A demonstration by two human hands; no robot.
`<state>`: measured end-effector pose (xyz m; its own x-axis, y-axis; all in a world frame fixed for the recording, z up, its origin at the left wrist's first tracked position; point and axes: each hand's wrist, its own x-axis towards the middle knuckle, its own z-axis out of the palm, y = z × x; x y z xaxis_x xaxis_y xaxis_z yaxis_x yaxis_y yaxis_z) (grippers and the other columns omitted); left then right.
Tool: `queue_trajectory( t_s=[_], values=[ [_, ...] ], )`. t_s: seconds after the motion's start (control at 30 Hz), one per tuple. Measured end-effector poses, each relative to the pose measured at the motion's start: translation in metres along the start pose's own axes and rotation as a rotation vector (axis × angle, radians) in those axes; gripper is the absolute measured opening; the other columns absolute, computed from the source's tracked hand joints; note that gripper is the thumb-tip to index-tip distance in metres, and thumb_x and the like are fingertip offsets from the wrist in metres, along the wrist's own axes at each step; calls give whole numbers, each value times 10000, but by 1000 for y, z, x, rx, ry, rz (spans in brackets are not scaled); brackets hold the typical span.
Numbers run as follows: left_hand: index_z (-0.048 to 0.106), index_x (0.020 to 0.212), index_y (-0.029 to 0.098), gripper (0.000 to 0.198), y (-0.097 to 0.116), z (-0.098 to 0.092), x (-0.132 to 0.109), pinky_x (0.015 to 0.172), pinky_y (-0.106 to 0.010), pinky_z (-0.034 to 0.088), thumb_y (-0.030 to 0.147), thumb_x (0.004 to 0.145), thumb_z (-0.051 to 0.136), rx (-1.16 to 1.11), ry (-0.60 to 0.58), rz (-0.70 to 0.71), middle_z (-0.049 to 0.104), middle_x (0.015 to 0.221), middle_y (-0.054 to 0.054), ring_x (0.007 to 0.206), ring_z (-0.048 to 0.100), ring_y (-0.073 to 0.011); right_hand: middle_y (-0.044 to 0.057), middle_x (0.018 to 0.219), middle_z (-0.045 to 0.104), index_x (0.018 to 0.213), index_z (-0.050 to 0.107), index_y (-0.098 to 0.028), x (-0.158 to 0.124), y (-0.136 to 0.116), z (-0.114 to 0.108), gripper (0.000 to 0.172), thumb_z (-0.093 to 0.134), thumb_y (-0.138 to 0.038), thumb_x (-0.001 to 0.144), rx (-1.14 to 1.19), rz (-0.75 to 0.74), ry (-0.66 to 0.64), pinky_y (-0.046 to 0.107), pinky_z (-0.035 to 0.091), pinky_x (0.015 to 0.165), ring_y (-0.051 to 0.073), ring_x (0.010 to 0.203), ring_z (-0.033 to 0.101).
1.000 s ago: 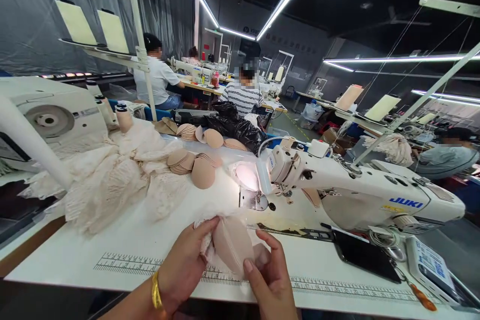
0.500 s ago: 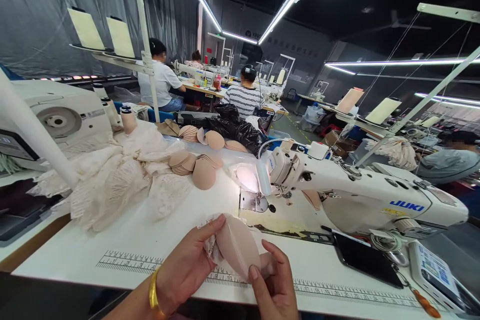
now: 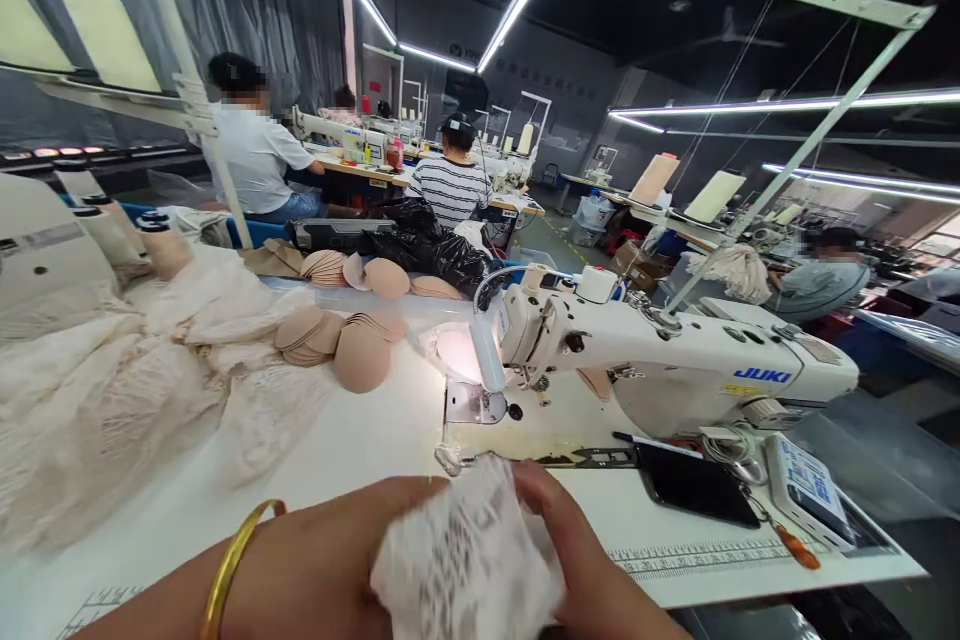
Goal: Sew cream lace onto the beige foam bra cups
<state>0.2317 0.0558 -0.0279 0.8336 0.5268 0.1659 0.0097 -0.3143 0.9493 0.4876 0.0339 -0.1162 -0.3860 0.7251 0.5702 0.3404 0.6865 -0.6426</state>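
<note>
Close to the camera, my left hand (image 3: 330,555) and my right hand (image 3: 592,550) are both closed around a white lace piece (image 3: 469,560) at the table's front. The lace is blurred and covers most of my fingertips; the beige cup pad is not visible behind it. A gold bangle (image 3: 229,570) circles my left wrist. Just beyond my hands stands the sewing machine (image 3: 660,350), its lamp shining on a pale cup piece (image 3: 456,352) beside the needle plate (image 3: 476,404).
White lace fabric (image 3: 97,400) heaps on the left. Beige cup pads (image 3: 363,358) lie stacked behind the free tabletop. At right are a black phone (image 3: 697,485), a white control box (image 3: 810,490) and a printed ruler (image 3: 690,558). Co-workers (image 3: 255,150) sit at machines farther back.
My hands have come nearer the camera, and the held piece has turned so that lace faces me instead of the beige pad. The view has shifted right.
</note>
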Motion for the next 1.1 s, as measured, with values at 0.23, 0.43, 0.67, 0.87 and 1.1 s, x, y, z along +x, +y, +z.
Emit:
queue_trajectory(
  t_s=[0.23, 0.43, 0.67, 0.87, 1.1],
  values=[
    [621, 618, 198, 243, -55, -40, 59, 1062, -438, 389, -4, 710, 718, 878, -206, 238, 744, 1060, -19, 927, 695, -213, 37, 1045, 789, 1037, 693, -236, 69, 65, -33, 220, 585, -45, 1022, -654, -362, -285, 335, 497, 820, 215, 1047, 640],
    [668, 653, 215, 237, -69, -47, 66, 1092, -490, 375, -18, 660, 710, 887, -171, 164, 719, 1064, -22, 859, 684, -206, 19, 1112, 803, 1108, 715, -247, 61, 73, -38, 338, 501, -8, 1002, -492, -229, -258, 312, 516, 782, 187, 955, 667],
    [653, 641, 218, 218, -74, -49, 70, 986, -464, 422, 8, 667, 708, 902, -115, 200, 729, 1048, -20, 904, 664, -248, 48, 1141, 798, 1128, 749, -269, 59, 80, -39, 340, 505, -61, 1014, -586, -131, -238, 321, 523, 788, 206, 977, 693],
    [672, 650, 218, 237, -74, -50, 73, 1054, -456, 407, -18, 657, 694, 897, -92, 204, 732, 1039, -15, 917, 671, -231, 30, 1145, 802, 1129, 741, -251, 58, 85, -38, 342, 528, -26, 983, -594, -129, -206, 318, 529, 819, 207, 994, 697],
    [679, 683, 221, 225, -75, -52, 71, 1104, -478, 390, -2, 686, 710, 895, -121, 165, 733, 1085, -5, 919, 671, -210, 36, 1152, 798, 1148, 751, -266, 54, 89, -38, 315, 544, -68, 1017, -624, -128, -210, 289, 540, 782, 201, 987, 698]
  ],
)
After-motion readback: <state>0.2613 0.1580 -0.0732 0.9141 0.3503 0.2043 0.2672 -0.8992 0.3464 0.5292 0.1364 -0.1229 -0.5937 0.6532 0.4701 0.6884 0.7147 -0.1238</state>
